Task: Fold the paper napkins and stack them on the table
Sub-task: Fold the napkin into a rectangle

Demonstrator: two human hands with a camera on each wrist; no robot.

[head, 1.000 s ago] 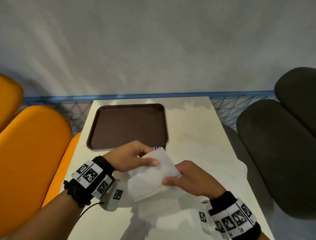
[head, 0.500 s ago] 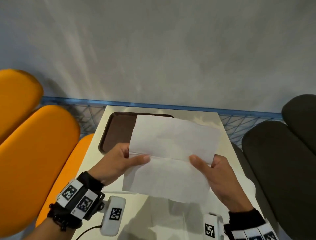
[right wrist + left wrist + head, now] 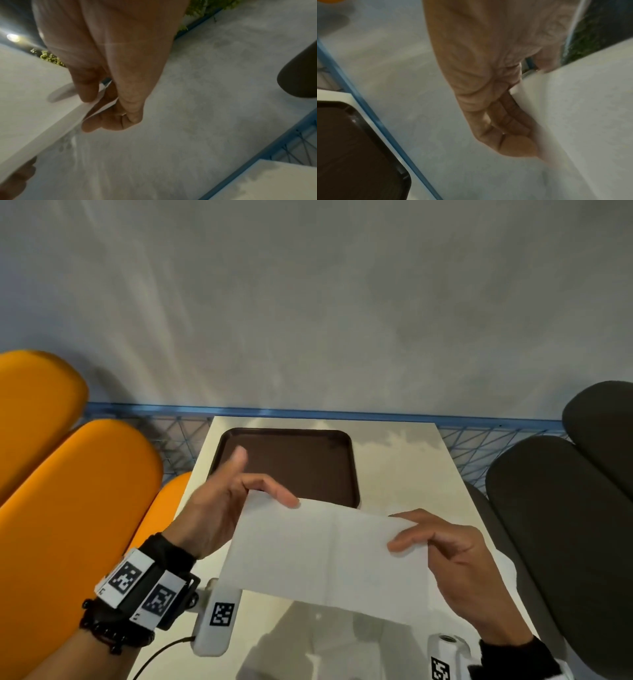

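Head view: both hands pinch napkin [image 3: 325, 556] edges above table [image 3: 404, 474].

Setting: café or canteen seating area, indicated by brown serving tray [image 3: 287, 463] on pale surface [image 3: 404, 474], orange padded chairs [image 3: 78, 491] opposite dark chairs [image 3: 555, 508], grey wall [image 3: 308, 302].
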